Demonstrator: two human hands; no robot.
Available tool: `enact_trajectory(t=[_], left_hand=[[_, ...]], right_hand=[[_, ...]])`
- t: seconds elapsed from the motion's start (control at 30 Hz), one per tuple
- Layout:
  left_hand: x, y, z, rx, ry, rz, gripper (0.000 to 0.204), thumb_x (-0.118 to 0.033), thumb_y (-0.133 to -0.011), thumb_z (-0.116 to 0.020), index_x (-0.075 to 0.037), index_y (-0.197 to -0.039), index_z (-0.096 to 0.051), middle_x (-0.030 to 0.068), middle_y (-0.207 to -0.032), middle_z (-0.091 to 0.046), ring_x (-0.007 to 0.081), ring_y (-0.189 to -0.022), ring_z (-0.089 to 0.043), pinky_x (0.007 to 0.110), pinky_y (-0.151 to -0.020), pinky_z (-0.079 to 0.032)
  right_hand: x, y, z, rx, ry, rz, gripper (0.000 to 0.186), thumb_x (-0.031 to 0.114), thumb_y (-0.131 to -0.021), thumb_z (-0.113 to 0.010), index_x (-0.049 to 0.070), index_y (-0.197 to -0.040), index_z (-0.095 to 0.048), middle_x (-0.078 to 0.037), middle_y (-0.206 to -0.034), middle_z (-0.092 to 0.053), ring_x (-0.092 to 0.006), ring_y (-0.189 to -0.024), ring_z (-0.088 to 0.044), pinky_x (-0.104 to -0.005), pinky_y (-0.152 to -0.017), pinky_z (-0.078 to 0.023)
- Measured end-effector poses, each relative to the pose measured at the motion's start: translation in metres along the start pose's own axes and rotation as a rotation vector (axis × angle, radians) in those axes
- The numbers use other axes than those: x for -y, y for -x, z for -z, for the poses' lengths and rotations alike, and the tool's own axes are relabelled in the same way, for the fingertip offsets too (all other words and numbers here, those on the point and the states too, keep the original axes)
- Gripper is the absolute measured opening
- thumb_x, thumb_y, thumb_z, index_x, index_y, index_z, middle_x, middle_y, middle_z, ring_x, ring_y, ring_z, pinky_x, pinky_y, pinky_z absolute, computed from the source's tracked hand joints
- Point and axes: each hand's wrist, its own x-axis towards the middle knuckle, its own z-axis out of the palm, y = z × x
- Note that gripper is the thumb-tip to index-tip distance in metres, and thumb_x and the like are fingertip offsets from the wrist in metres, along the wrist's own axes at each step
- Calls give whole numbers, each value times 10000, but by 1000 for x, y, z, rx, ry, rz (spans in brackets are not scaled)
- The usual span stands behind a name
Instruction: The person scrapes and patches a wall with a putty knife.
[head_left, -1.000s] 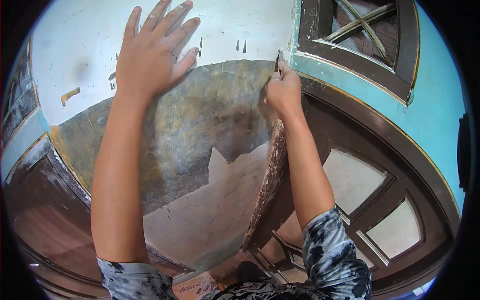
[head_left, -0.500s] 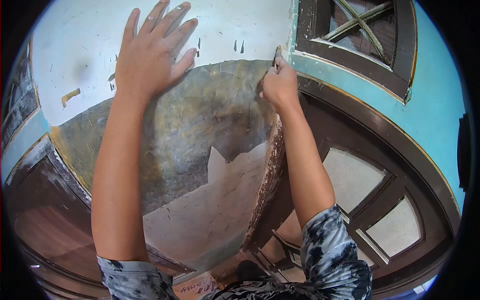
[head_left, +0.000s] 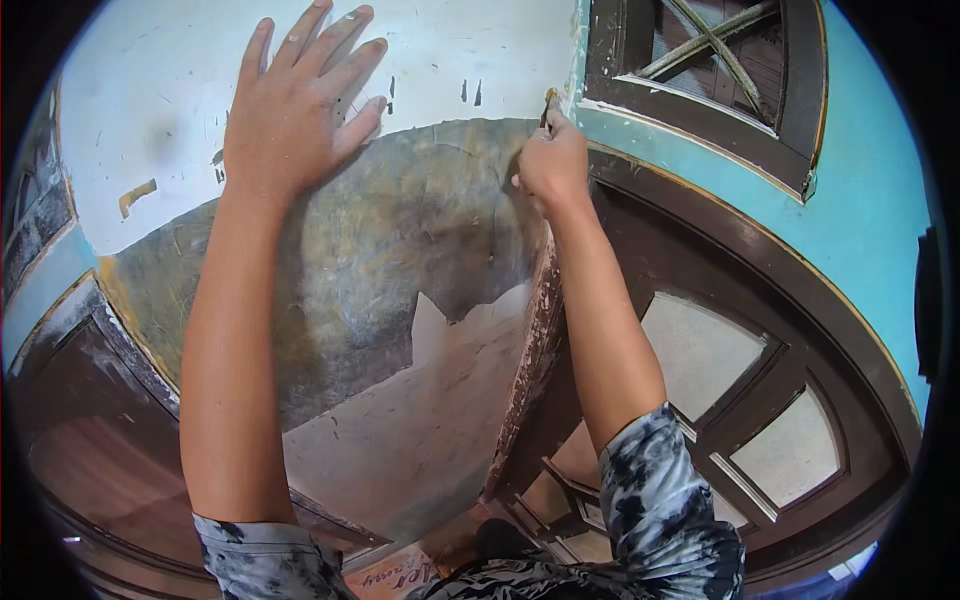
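My left hand (head_left: 285, 120) lies flat on the white upper part of the wall (head_left: 440, 50), fingers spread, holding nothing. Up near the wall's right corner, my right hand (head_left: 553, 165) is closed around a thin, dark hand tool (head_left: 549, 108) that looks like a small scraper. Its tip points up at the white surface, by the edge of the turquoise strip; most of the handle is hidden in my fist. Below both hands spreads a bare, mottled grey-brown patch of wall (head_left: 390, 230) with a ragged white edge above it.
On the right are a dark brown panelled door (head_left: 690, 250) and a framed opening with crossed bars (head_left: 715, 45). A flaking wooden post (head_left: 530, 350) borders the bare patch. Pale, jagged wall covering (head_left: 400, 430) remains lower down. Another brown door (head_left: 100, 430) stands at left.
The view has shifted slightly. Both hands stay at nearly the same spots on the wall, and the right one still grips the tool.
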Motion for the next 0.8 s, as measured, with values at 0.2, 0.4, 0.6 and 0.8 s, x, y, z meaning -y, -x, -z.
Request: enact_trajectory(t=[0.2, 0.4, 0.6, 0.8], left_hand=[[3, 0, 0, -14, -2, -7, 485, -443, -943, -625, -316, -1411, -623, -82, -1593, -470, 199, -1509, -367, 525, -1261, -234], [2, 2, -7, -9, 21, 14, 485, -432, -938, -635, -305, -1405, -630, -75, -1591, -474, 210, -1512, -363, 526, -1257, -240], [5, 1, -3, 3, 29, 6, 482, -413, -933, -638, -289, -1399, -633, -62, -1591, -474, 212, -1511, -363, 525, -1249, -246], [6, 2, -1, 1, 25, 12, 496, -403, -929, -646, -288, -1411, -625, -60, -1589, -475, 208, -1510, -365, 520, -1251, -244]], right_hand=[[13, -1, 0, 36, -94, -71, 565, 31, -986, -428, -85, -1537, -376, -50, -704, -557, -123, -500, -500, -304, -452, -473], [18, 0, 5, 36, -195, -97, 581, 13, -962, -420, -110, -1528, -377, -70, -735, -558, -144, -532, -502, -319, -454, -459], [22, -8, 7, -8, -229, -132, 532, -4, -949, -414, -96, -1473, -444, -73, -725, -548, -151, -505, -485, -319, -422, -421], [14, -11, 16, 77, -203, -135, 554, 11, -958, -417, -77, -1505, -415, -92, -736, -560, -161, -505, -511, -308, -401, -411]])
